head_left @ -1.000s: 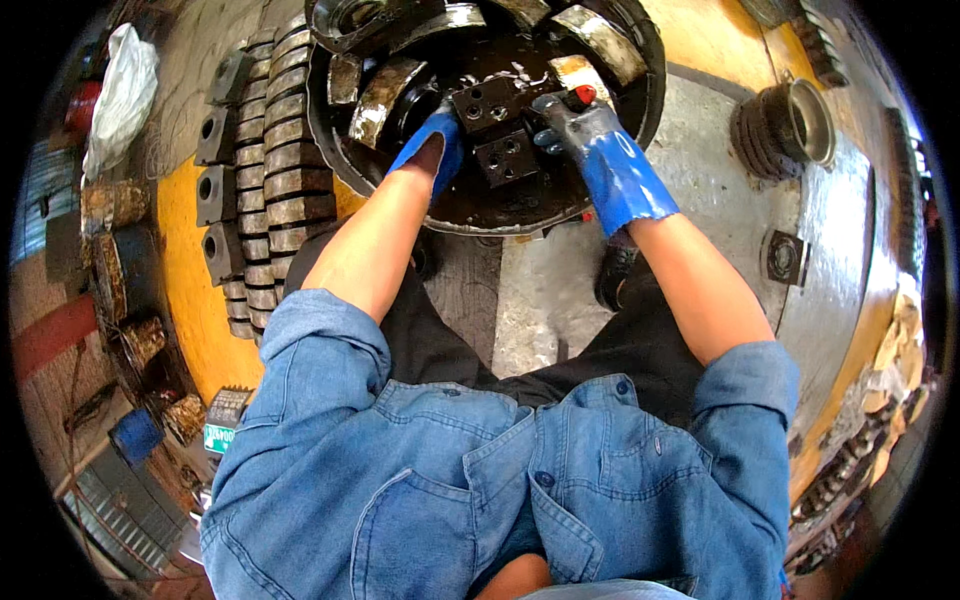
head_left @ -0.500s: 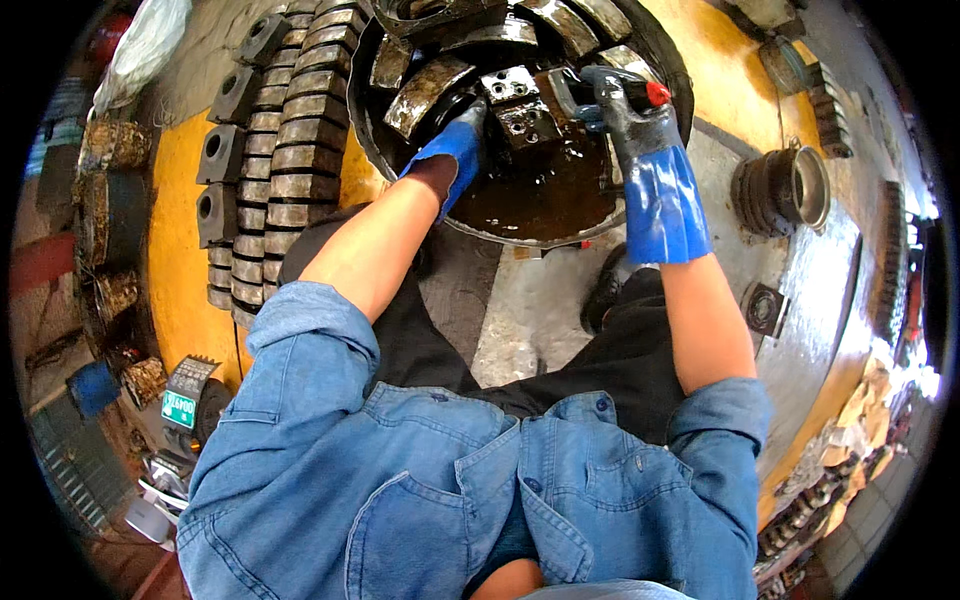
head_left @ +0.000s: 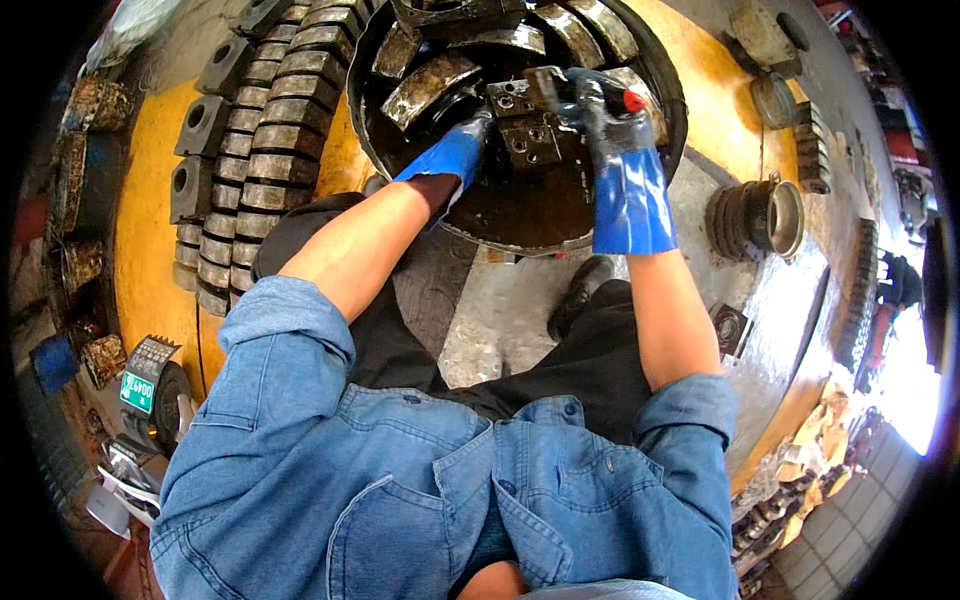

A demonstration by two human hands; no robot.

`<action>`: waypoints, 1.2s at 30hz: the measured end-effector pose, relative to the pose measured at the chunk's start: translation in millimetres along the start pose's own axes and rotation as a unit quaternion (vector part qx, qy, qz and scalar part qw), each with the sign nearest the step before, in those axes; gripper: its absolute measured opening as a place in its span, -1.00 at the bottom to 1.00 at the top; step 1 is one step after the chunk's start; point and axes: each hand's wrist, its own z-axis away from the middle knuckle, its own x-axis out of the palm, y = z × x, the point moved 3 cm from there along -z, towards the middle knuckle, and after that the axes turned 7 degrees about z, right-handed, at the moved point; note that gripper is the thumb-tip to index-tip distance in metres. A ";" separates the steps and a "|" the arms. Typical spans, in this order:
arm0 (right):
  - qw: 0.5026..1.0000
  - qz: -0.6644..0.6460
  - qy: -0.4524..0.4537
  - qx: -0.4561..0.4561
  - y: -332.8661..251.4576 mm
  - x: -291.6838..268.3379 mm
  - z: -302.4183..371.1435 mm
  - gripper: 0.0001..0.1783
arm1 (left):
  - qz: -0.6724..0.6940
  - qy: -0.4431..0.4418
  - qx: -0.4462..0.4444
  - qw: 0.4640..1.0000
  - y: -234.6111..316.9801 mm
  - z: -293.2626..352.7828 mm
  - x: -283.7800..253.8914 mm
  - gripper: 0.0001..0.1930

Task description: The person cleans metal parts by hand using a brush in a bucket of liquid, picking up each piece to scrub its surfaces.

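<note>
Blue rubber gloves, rolled denim shirt sleeves

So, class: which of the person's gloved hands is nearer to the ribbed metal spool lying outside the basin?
Right. The right hand works inside the basin, on the ribbed metal spool's side; the left hand reaches in farther from it.

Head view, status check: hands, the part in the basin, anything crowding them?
Left hand gloved, on metal block in the round basin. Right hand shut on red-tipped tool. Curved metal pieces crowd the basin.
</note>
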 end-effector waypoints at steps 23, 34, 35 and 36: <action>0.984 0.126 -0.103 -0.076 29.0 -5.1 -14.2 -0.78 | -0.054 0.000 0.074 0.996 -21.8 -27.8 -4.7 -0.47; 0.950 0.216 -0.139 -0.175 6.4 -30.9 -4.5 -0.81 | 0.035 0.020 -0.043 0.998 -31.8 -31.9 -3.6 -0.45; 0.954 0.218 -0.141 -0.148 6.4 -34.4 -5.0 -0.80 | 0.035 0.021 -0.044 0.998 -31.2 -31.1 -4.4 -0.45; 0.943 0.256 -0.118 -0.176 1.6 -37.8 -5.9 -0.78 | 0.026 0.018 -0.027 0.999 -27.7 -29.9 -3.3 -0.46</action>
